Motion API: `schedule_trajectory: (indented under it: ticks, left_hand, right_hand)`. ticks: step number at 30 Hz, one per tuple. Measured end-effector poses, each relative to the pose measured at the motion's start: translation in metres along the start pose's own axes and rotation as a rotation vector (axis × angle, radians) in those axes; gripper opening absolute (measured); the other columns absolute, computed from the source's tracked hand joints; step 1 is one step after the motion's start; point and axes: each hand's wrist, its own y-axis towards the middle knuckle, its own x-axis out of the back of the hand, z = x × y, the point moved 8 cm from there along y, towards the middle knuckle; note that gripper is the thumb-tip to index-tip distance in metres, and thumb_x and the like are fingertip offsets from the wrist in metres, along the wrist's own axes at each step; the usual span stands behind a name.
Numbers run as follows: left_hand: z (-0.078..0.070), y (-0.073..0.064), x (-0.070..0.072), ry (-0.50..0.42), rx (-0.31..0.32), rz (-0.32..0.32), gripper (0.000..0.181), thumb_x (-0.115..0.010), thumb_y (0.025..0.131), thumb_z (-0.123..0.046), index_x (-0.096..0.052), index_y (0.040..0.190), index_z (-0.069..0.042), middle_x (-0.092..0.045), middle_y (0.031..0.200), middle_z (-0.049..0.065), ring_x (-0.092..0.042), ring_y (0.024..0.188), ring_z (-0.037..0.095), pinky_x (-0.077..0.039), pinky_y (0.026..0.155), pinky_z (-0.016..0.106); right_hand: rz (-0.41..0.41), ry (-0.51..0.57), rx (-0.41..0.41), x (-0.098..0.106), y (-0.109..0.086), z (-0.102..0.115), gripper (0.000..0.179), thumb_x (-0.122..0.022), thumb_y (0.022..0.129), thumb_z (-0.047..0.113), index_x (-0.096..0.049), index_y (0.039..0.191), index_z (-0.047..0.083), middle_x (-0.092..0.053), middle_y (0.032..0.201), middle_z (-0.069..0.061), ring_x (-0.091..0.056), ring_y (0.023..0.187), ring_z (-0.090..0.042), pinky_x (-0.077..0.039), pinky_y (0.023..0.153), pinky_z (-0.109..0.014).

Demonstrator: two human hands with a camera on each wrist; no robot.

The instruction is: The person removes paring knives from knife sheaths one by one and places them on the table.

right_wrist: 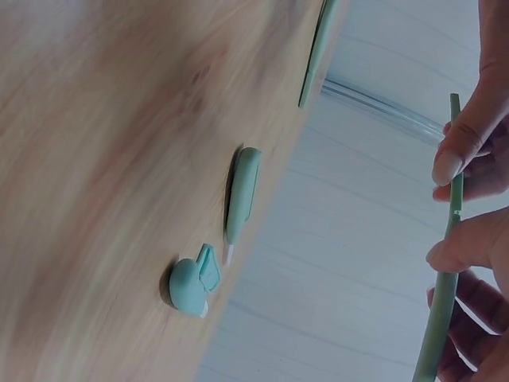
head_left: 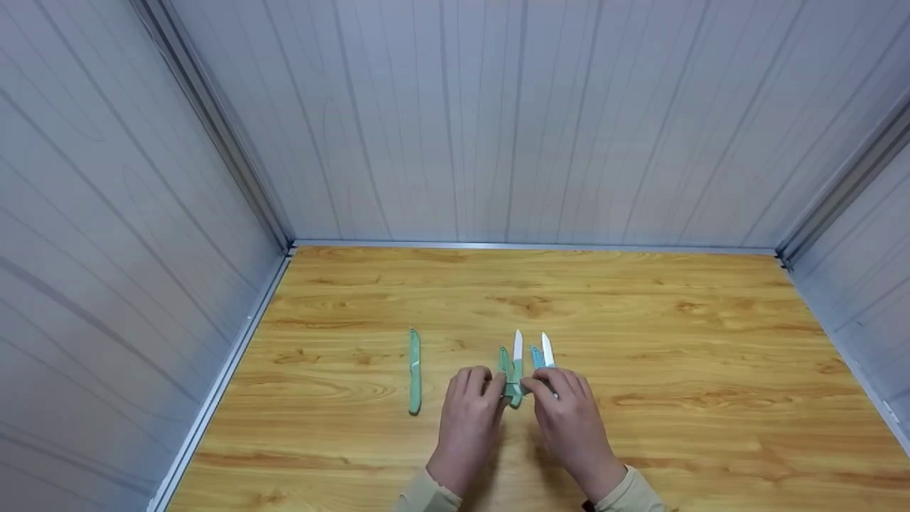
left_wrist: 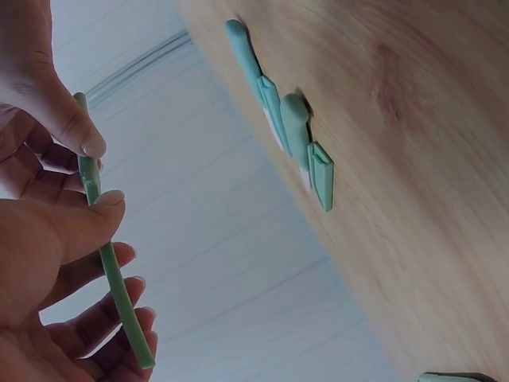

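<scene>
Both hands hold one slim green sheathed knife (left_wrist: 121, 296), turned edge-on, with a seam between handle and sheath showing between the thumbs. My left hand (head_left: 472, 405) pinches one end and my right hand (head_left: 569, 409) pinches the other. Just beyond the fingers, a green-handled paring knife with a bare white blade (head_left: 518, 347) lies on the table beside its green sheath (head_left: 503, 360). To the right, partly hidden by the right hand, are a white-bladed knife (head_left: 547, 348) and its blue sheath (head_left: 537, 356).
Another green sheathed knife (head_left: 414, 371) lies on the wood-grain table (head_left: 341, 441) to the left of the hands. Pale panel walls (head_left: 483, 128) enclose the table at the back and both sides.
</scene>
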Motion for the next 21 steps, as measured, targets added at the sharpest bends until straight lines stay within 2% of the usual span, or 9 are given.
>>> schedule_trajectory:
  ticks: [5,11,15,21]
  left_hand:
    - [0.0005,-0.0001,-0.0018,-0.011,0.034,0.043,0.029,-0.076,0.083,-0.019,-0.068,0.110,-0.015,-0.052,0.100,0.001,-0.048,0.093,0.018,-0.046,0.082,0.033]
    - [0.0028,-0.0025,-0.0011,-0.064,0.054,0.033,0.021,-0.074,0.084,-0.022,-0.068,0.103,-0.016,-0.052,0.099,0.000,-0.047,0.092,0.016,-0.045,0.081,0.033]
    - [0.0057,-0.0046,-0.0005,-0.087,0.072,0.017,0.020,-0.073,0.084,-0.025,-0.069,0.101,-0.016,-0.053,0.099,-0.001,-0.048,0.092,0.015,-0.045,0.080,0.032]
    - [0.0079,-0.0056,0.0025,-0.101,0.055,-0.026,0.018,-0.073,0.083,-0.026,-0.071,0.098,-0.015,-0.054,0.096,-0.001,-0.048,0.089,0.016,-0.045,0.077,0.031]
  right_hand:
    - [0.016,0.012,-0.023,-0.0010,-0.0005,-0.0011,0.022,-0.060,0.084,0.001,-0.070,0.101,0.010,-0.059,0.103,-0.005,-0.056,0.096,-0.025,-0.046,0.079,-0.041]
    - [0.068,0.046,-0.078,-0.0033,-0.0005,-0.0046,0.022,-0.064,0.084,0.000,-0.070,0.103,0.009,-0.058,0.104,-0.005,-0.056,0.099,-0.025,-0.045,0.084,-0.043]
    - [0.041,0.063,-0.068,-0.0021,-0.0007,-0.0032,0.022,-0.066,0.083,0.000,-0.071,0.103,0.008,-0.059,0.102,-0.004,-0.056,0.096,-0.023,-0.046,0.081,-0.041]
    - [0.002,0.065,-0.051,-0.0020,-0.0017,-0.0010,0.020,-0.069,0.082,-0.001,-0.072,0.100,0.007,-0.060,0.100,-0.003,-0.057,0.094,-0.022,-0.047,0.080,-0.039]
